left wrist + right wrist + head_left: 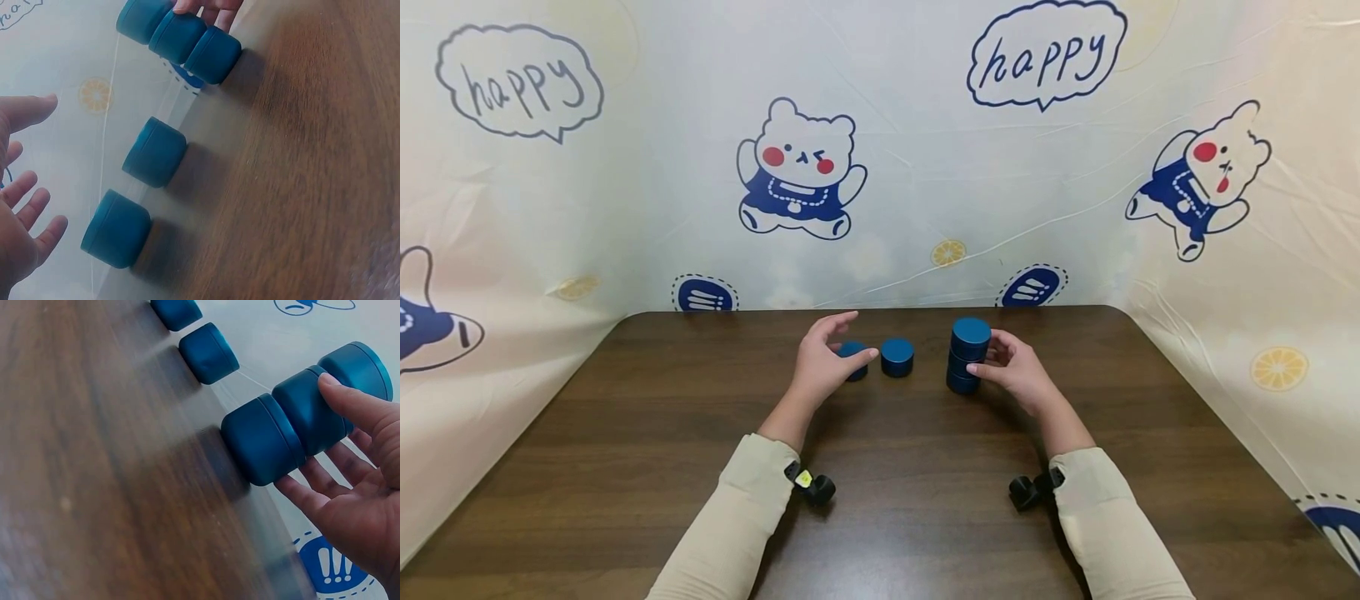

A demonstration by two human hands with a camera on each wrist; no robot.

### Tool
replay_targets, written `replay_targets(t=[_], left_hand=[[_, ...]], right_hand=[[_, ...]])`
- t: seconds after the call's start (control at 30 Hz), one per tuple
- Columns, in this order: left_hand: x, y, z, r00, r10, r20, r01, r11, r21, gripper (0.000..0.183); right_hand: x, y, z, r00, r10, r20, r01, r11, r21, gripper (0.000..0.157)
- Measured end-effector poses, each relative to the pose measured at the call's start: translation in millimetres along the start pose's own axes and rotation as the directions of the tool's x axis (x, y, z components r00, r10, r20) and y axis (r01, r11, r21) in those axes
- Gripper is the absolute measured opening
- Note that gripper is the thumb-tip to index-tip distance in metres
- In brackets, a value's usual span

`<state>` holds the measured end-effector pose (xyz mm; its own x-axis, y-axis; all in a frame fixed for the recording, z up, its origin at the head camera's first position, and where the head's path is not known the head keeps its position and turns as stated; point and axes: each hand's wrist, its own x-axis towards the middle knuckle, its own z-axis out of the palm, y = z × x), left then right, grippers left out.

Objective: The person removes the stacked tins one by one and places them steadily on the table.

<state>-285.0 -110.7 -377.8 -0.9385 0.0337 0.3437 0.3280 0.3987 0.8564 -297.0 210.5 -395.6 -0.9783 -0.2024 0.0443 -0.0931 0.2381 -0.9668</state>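
Three small blue round lidded tins stand in a stack [970, 337] near the table's far edge. The stack leans slightly, its top tin set a little off the ones below. My right hand [1018, 375] holds it from the right, the thumb [350, 403] against the middle tin [309, 409] and the fingers on the far side. Left of the stack, a single tin [897, 358] sits on the table. Another tin [854, 369] stands farther left, partly hidden behind my left hand [823, 362]. That hand hovers beside it, thumb and fingers spread, holding nothing.
The brown wooden table [895, 517] ends at a pale printed cloth backdrop [910, 167] with bears and speech bubbles. Small black wrist cameras jut inward from both sleeves, one at the left cuff [820, 490] and one at the right cuff [1024, 493].
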Motion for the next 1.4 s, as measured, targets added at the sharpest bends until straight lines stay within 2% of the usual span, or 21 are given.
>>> replay_targets(t=[0.93,1.4], left_hand=[[-6.6,17.7,14.1,0.997,0.056,0.058,-0.055,0.998,-0.010,0.061],[-11.5,25.9,23.4,0.989,0.120,0.087,-0.117,0.992,-0.046,0.062]], right_hand=[[-1,0,0.1,1.000,-0.027,0.000,0.027,1.000,-0.001,0.063],[-1,1,-0.1,0.999,-0.042,0.004,0.042,0.999,-0.017,0.061]])
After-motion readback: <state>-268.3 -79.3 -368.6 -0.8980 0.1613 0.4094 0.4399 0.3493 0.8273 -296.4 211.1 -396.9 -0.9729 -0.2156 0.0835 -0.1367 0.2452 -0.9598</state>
